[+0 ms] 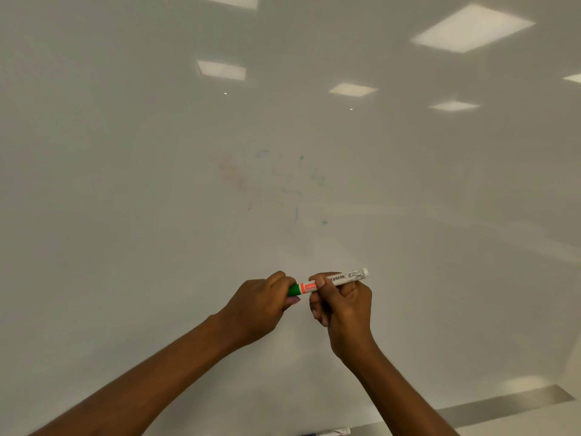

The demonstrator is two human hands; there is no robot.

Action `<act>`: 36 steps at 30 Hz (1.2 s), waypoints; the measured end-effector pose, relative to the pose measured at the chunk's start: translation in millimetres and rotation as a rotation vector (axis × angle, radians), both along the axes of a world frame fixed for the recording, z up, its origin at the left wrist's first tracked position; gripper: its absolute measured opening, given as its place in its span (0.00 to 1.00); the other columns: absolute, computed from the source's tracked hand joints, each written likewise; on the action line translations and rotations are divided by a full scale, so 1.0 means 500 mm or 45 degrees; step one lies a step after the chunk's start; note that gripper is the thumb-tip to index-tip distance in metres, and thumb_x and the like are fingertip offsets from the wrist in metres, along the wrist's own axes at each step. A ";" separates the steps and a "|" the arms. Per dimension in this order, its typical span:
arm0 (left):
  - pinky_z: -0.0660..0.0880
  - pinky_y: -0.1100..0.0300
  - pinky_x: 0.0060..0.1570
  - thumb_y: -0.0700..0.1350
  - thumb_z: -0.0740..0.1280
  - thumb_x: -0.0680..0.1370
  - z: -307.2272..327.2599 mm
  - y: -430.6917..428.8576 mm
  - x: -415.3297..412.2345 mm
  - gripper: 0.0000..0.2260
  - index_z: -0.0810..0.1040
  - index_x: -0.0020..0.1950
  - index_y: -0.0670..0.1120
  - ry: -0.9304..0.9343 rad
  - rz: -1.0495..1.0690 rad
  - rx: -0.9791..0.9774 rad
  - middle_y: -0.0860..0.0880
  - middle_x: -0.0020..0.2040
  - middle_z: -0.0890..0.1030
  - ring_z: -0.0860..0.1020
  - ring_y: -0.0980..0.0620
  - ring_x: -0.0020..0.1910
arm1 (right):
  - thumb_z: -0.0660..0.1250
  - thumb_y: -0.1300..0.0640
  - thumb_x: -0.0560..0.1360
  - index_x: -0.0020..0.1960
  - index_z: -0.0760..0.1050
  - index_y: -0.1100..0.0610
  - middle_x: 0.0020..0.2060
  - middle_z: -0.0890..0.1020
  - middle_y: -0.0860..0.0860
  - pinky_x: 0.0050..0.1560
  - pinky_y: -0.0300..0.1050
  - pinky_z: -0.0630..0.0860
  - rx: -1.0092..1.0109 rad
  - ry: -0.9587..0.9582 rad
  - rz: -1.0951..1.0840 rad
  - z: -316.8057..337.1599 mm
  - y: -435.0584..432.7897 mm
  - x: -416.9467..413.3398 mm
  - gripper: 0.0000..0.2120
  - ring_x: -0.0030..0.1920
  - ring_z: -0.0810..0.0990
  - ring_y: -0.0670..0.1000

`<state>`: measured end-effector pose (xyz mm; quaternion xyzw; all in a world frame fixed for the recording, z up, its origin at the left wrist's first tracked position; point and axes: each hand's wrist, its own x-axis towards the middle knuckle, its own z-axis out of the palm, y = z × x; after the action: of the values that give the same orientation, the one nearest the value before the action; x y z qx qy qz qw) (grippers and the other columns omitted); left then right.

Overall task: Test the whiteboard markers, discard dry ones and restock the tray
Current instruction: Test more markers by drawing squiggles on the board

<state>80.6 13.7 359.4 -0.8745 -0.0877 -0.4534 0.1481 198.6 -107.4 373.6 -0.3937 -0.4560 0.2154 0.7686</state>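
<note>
A whiteboard marker (342, 277) with a white barrel, an orange band and a green cap (294, 289) lies level between both hands in front of the whiteboard (157, 184). My left hand (261, 305) is closed around the green cap end. My right hand (341, 305) grips the barrel near its middle. The cap sits on the marker. Faint red, blue and green scribbles (276, 184) mark the board above the hands. Another marker (333, 432) lies on the tray (503, 404) at the bottom edge, only partly in view.
The glossy whiteboard fills nearly the whole view and reflects several ceiling light panels (471, 28). A grey metal tray ledge runs along the bottom right.
</note>
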 end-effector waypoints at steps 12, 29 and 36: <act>0.60 0.71 0.28 0.53 0.55 0.77 0.021 -0.008 0.015 0.17 0.76 0.44 0.42 0.051 -0.163 -0.261 0.49 0.34 0.76 0.67 0.57 0.26 | 0.67 0.57 0.75 0.43 0.77 0.66 0.26 0.76 0.56 0.22 0.36 0.65 0.076 -0.037 -0.069 0.006 -0.007 0.004 0.11 0.23 0.71 0.49; 0.65 0.60 0.21 0.53 0.53 0.83 0.018 -0.056 0.110 0.20 0.80 0.48 0.43 -0.033 -0.178 0.145 0.49 0.32 0.75 0.68 0.51 0.23 | 0.71 0.52 0.71 0.56 0.73 0.56 0.49 0.80 0.54 0.41 0.44 0.78 -0.074 0.048 -0.467 -0.025 -0.076 0.088 0.17 0.46 0.79 0.52; 0.69 0.60 0.21 0.52 0.58 0.82 0.003 -0.059 0.202 0.18 0.81 0.55 0.41 0.030 -0.231 0.220 0.46 0.35 0.78 0.72 0.50 0.24 | 0.75 0.48 0.65 0.72 0.60 0.49 0.73 0.61 0.57 0.67 0.53 0.57 -0.197 -1.153 -1.510 -0.089 -0.125 0.181 0.40 0.74 0.56 0.58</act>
<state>181.6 -16.1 360.8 -0.8682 0.0331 -0.4605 0.1821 289.0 -169.9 329.1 -0.6765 -0.4225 -0.3866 0.4630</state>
